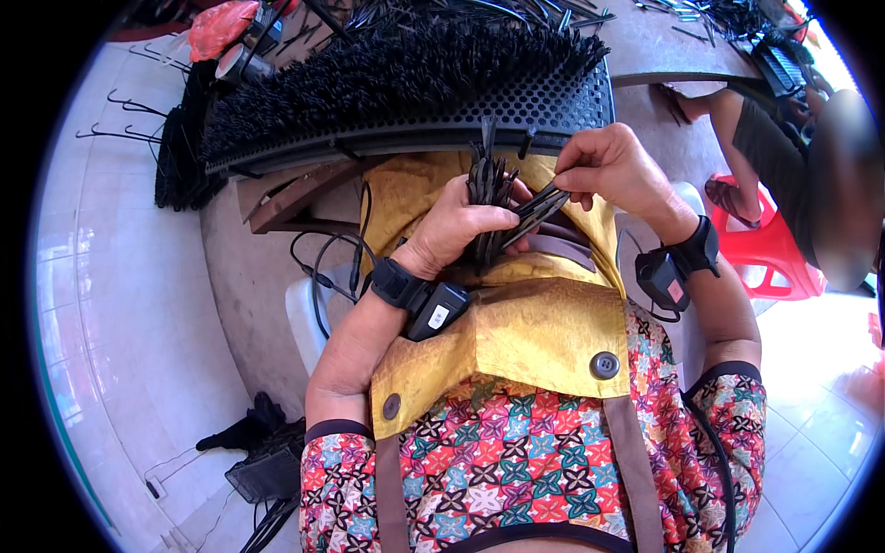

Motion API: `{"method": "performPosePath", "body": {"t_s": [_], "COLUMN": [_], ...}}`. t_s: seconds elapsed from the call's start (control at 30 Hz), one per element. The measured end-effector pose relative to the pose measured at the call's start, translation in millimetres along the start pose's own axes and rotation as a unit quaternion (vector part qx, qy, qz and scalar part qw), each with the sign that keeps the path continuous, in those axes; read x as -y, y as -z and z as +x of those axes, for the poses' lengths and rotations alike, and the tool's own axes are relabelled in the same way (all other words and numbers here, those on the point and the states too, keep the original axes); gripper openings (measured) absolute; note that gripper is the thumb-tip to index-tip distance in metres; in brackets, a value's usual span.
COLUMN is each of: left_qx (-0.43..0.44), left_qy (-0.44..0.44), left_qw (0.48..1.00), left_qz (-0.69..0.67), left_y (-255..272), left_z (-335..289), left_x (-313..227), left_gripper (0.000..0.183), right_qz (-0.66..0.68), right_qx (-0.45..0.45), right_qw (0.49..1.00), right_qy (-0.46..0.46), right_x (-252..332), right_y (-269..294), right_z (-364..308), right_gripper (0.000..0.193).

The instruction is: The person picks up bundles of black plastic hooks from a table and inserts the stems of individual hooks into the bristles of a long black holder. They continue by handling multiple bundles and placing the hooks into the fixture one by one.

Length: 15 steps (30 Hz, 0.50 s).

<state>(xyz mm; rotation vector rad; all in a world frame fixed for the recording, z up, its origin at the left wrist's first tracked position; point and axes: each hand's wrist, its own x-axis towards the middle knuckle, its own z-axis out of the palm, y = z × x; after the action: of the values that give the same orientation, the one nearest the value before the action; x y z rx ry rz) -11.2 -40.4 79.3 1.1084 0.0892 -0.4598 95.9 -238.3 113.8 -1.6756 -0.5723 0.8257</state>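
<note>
My left hand (444, 226) is closed round a bundle of thin black strips (489, 184), held upright in front of my yellow apron (525, 323). Several more strips (536, 212) slant up from the bundle toward my right hand (616, 168). The thumb and fingers of that hand are pinched on their upper ends. Just beyond both hands is a black perforated board (567, 101). Dense black strips (396, 88) stand up like bristles over most of it, and bare holes show at its right end and along its near edge.
Loose black strips (590, 17) are scattered behind the board. A red plastic bag (221, 29) lies at the far left, near hooked metal rods (138, 131). To the right, another person is beside a red stool (770, 244). A black crate (267, 470) stands on the floor, lower left.
</note>
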Motion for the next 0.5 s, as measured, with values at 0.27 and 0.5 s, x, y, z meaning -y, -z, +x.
{"method": "performPosePath", "body": {"t_s": [0.27,0.5], "left_qx": [-0.027,-0.070], "left_qy": [-0.006,-0.038], "left_qw": [0.999,0.997], "left_qz": [-0.036,-0.008], "left_y": [1,-3], "left_z": [-1,0], "left_x": [2,-1], "left_gripper": [0.039,0.040], "right_qz": [0.042,-0.007], "right_qx": [-0.043,-0.088], "right_qw": [0.998,0.994], "right_qy": [0.027,0.069], "right_x": [3,14], "right_y": [19,9], "right_z": [-2,-5], "right_gripper": [0.002,0.003]}}
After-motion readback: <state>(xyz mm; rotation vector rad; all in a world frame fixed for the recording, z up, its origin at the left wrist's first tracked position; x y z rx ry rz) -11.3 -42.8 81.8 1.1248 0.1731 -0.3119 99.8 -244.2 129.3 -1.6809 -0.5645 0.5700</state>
